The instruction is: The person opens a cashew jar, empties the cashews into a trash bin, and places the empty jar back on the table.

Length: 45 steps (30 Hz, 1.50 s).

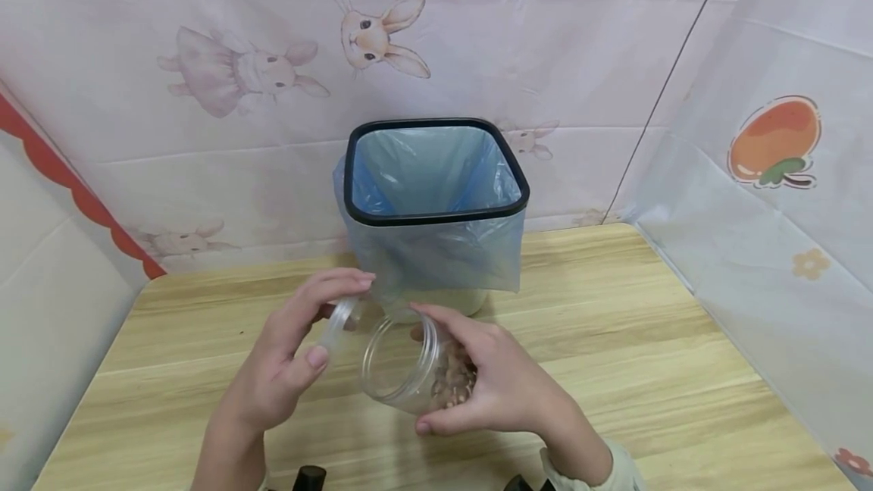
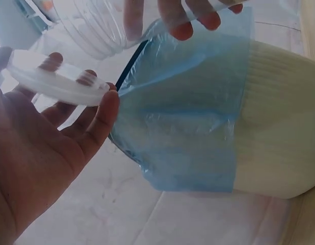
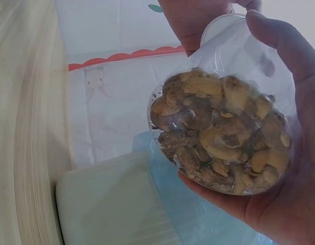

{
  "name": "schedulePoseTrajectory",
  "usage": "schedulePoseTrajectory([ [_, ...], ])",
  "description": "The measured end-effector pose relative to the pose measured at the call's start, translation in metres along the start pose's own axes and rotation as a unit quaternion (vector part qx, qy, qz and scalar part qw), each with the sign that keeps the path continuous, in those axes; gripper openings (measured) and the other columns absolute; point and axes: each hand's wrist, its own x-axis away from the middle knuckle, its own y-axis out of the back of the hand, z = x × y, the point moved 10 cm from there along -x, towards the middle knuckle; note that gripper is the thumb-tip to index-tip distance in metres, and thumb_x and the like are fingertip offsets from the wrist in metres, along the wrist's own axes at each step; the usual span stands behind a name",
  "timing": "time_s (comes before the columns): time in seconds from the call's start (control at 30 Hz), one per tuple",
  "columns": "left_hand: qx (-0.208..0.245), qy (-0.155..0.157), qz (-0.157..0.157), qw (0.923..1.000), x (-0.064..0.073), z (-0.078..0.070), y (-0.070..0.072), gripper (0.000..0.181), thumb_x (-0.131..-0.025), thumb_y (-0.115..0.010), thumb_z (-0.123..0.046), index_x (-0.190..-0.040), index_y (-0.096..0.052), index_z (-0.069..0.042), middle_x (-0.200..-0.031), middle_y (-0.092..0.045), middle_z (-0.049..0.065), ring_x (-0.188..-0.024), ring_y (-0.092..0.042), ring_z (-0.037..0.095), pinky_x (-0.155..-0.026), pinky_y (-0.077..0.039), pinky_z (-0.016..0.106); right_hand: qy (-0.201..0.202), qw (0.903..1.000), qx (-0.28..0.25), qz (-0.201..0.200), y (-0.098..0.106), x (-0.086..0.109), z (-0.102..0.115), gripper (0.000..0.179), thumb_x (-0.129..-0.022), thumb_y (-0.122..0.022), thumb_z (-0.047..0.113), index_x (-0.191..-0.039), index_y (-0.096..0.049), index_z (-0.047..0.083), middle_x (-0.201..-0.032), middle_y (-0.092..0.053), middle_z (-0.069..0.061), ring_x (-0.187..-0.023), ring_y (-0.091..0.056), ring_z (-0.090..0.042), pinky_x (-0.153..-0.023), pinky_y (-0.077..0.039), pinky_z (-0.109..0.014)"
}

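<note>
In the head view my right hand grips a clear plastic jar round its side. The jar is tipped over, its open mouth facing left. Brown dried pieces, which look like mushrooms, lie at its base in the right wrist view. My left hand holds a clear, whitish round lid by its edge, fingers and thumb on opposite sides. Lid and jar are apart, a small gap between them. Both hands are over the table, in front of a bin.
The pale bin has a black rim and a blue plastic bag folded over it. It stands at the back of the wood-grain table. Cloth walls with printed rabbits enclose the back and sides.
</note>
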Motion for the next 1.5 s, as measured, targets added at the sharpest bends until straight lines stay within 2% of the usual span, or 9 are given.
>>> schedulePoseTrajectory([
  [0.2,0.070,-0.003,-0.015,0.9974,0.005,0.010,0.012,0.050,-0.092,-0.059,-0.014,-0.133,-0.045,0.013,-0.138,-0.053,0.020,-0.115,-0.055,0.024,-0.077,-0.055,0.031,-0.001,1.0000,-0.004,-0.004,0.001,0.001,0.000,0.105,-0.064,-0.090,0.053,-0.152,-0.038,0.026,-0.123,-0.064,0.017,-0.111,-0.063,-0.004,-0.093,-0.054,-0.030],
  [0.47,0.093,-0.006,-0.048,0.9945,0.010,0.021,0.025,0.050,-0.083,-0.068,-0.006,-0.113,-0.034,0.015,-0.133,-0.052,0.024,-0.113,-0.055,0.030,-0.090,-0.050,0.031,0.000,1.0000,-0.003,-0.008,0.002,0.002,0.000,0.106,-0.063,-0.091,0.052,-0.151,-0.039,0.025,-0.122,-0.065,0.014,-0.111,-0.063,-0.005,-0.093,-0.054,-0.030],
  [0.73,0.052,0.029,-0.082,0.9948,0.013,0.031,0.035,0.043,-0.083,-0.075,-0.015,-0.085,-0.037,0.004,-0.120,-0.056,0.021,-0.105,-0.057,0.028,-0.079,-0.051,0.024,-0.007,0.9999,-0.008,-0.005,0.002,0.002,-0.001,0.105,-0.064,-0.090,0.053,-0.152,-0.038,0.027,-0.122,-0.065,0.015,-0.111,-0.063,-0.005,-0.094,-0.054,-0.031],
  [0.83,0.033,0.033,-0.085,0.9953,0.012,0.033,0.035,0.039,-0.080,-0.077,-0.011,-0.076,-0.040,-0.002,-0.114,-0.057,0.021,-0.104,-0.057,0.028,-0.075,-0.050,0.023,-0.009,0.9999,-0.011,-0.004,0.002,0.002,-0.001,0.105,-0.064,-0.090,0.052,-0.152,-0.038,0.026,-0.123,-0.065,0.015,-0.111,-0.063,-0.005,-0.093,-0.054,-0.031],
  [0.97,0.002,0.047,-0.081,0.9956,0.011,0.034,0.033,0.037,-0.073,-0.076,0.002,-0.070,-0.041,-0.007,-0.115,-0.057,0.021,-0.106,-0.058,0.030,-0.080,-0.051,0.024,-0.010,0.9998,-0.014,-0.005,0.002,0.002,-0.001,0.106,-0.064,-0.091,0.052,-0.152,-0.038,0.024,-0.123,-0.065,0.014,-0.111,-0.063,-0.005,-0.093,-0.054,-0.031],
  [1.07,-0.035,0.064,-0.072,0.9947,0.010,0.035,0.030,0.031,-0.072,-0.073,0.007,-0.074,-0.045,-0.007,-0.125,-0.055,0.020,-0.115,-0.055,0.030,-0.091,-0.051,0.024,-0.007,0.9998,-0.016,-0.007,0.003,0.002,-0.001,0.106,-0.064,-0.091,0.051,-0.151,-0.039,0.023,-0.122,-0.065,0.015,-0.111,-0.063,-0.005,-0.093,-0.054,-0.030],
  [1.17,-0.053,0.057,-0.062,0.9951,0.007,0.033,0.027,0.018,-0.080,-0.065,0.005,-0.095,-0.057,0.001,-0.136,-0.051,0.019,-0.126,-0.051,0.030,-0.100,-0.048,0.026,-0.004,0.9998,-0.017,-0.009,0.003,0.002,0.000,0.106,-0.063,-0.092,0.050,-0.151,-0.039,0.024,-0.121,-0.065,0.016,-0.111,-0.063,-0.005,-0.093,-0.054,-0.030],
  [1.3,-0.095,0.033,-0.043,0.9940,0.002,0.026,0.022,0.041,-0.094,-0.052,-0.007,-0.134,-0.057,0.003,-0.145,-0.049,0.021,-0.134,-0.046,0.032,-0.108,-0.038,0.030,0.000,0.9997,-0.023,-0.010,0.003,0.001,0.000,0.106,-0.063,-0.092,0.048,-0.151,-0.039,0.024,-0.122,-0.065,0.015,-0.109,-0.064,-0.005,-0.091,-0.055,-0.029],
  [1.5,-0.186,0.049,-0.018,0.9811,0.002,0.025,0.017,0.036,-0.101,-0.047,-0.021,-0.132,-0.064,-0.013,-0.146,-0.052,0.013,-0.136,-0.045,0.031,-0.109,-0.033,0.039,-0.001,0.9996,-0.026,-0.007,0.003,0.001,0.000,0.105,-0.064,-0.092,0.048,-0.152,-0.038,0.024,-0.123,-0.065,0.014,-0.109,-0.064,-0.005,-0.089,-0.055,-0.028],
])
